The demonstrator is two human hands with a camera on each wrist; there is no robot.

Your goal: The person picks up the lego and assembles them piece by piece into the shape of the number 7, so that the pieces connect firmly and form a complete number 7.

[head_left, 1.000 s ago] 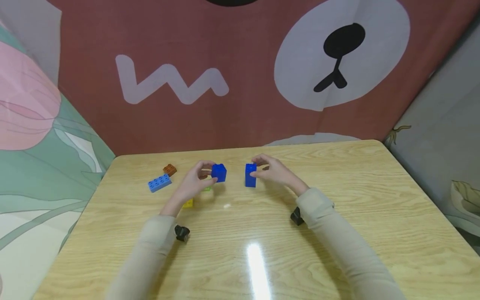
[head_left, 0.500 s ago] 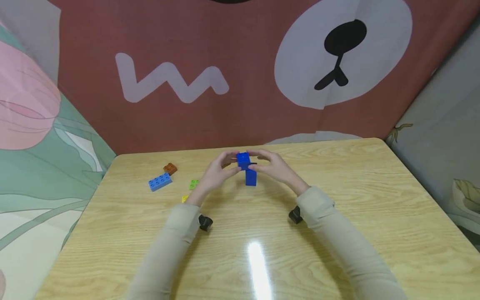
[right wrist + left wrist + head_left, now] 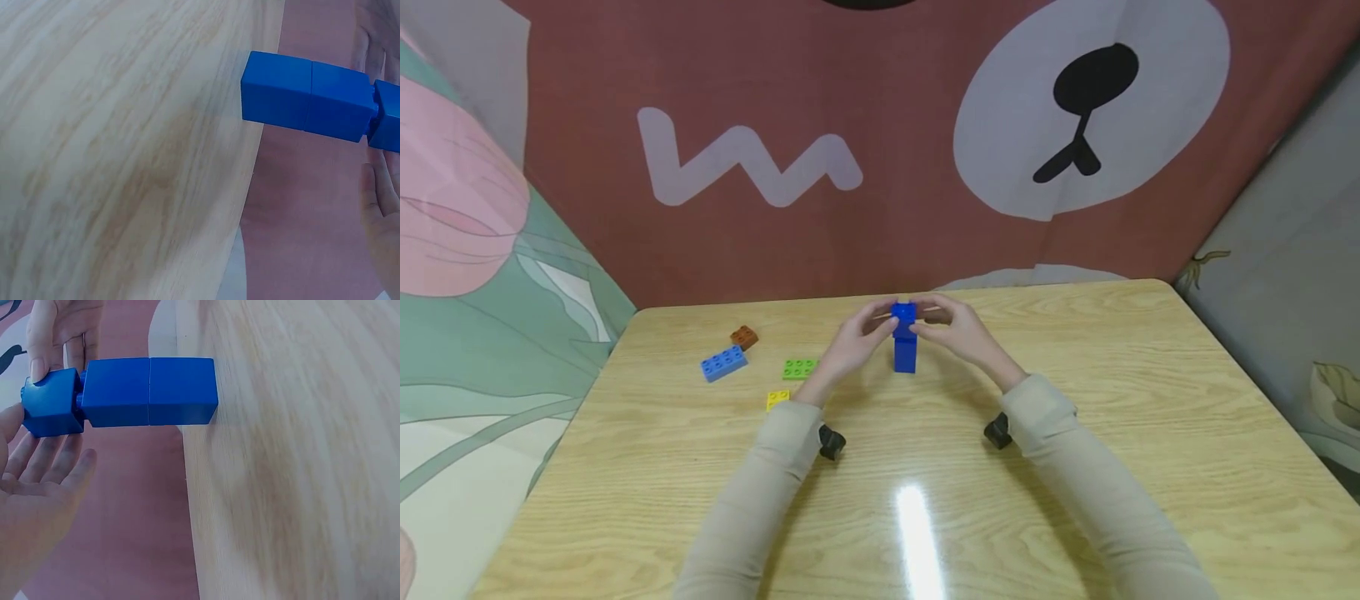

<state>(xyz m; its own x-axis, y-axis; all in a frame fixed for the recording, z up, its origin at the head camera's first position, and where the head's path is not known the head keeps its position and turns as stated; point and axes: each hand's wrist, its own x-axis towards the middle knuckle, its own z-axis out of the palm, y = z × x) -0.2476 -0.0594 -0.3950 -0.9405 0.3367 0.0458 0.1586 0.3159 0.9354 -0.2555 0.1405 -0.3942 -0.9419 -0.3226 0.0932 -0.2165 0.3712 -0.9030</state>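
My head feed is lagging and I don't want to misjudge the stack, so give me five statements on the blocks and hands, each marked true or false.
1. The left hand and the right hand both hold the top blue block. True.
2. The top blue block sits flush on what is below. False: the wrist views show studs in a gap there.
3. The two lower blue blocks stand stacked on the table. True.
4. The green block lies left of the two lower blue blocks. True.
5. The right hand holds the green block. False: it is on the top blue block.
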